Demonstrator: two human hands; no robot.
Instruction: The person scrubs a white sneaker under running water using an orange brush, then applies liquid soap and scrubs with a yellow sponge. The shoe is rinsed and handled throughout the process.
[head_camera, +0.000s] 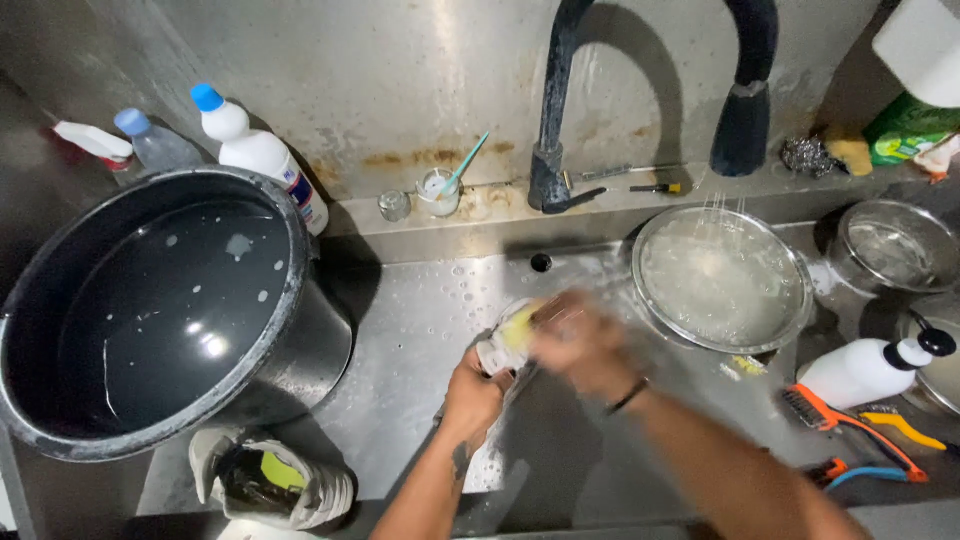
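Over the steel sink (420, 330), my left hand (472, 392) grips a small clear glass item (497, 352) with a whitish part at its base. My right hand (578, 345), blurred by motion, presses a yellow sponge (519, 325) against that item. Exactly what the clear item is cannot be told. A black band sits on my right wrist. Both hands are in the middle of the basin, just left of a round steel bowl (722, 275) full of foamy water under the black spray tap (743, 120).
A big black pot (160, 310) of water fills the left. A crumpled white and yellow item (270, 480) lies below it. Bottles (258, 152) stand at the back left. A white pump bottle (865, 368), an orange brush (830, 415) and steel bowls (893, 245) are on the right.
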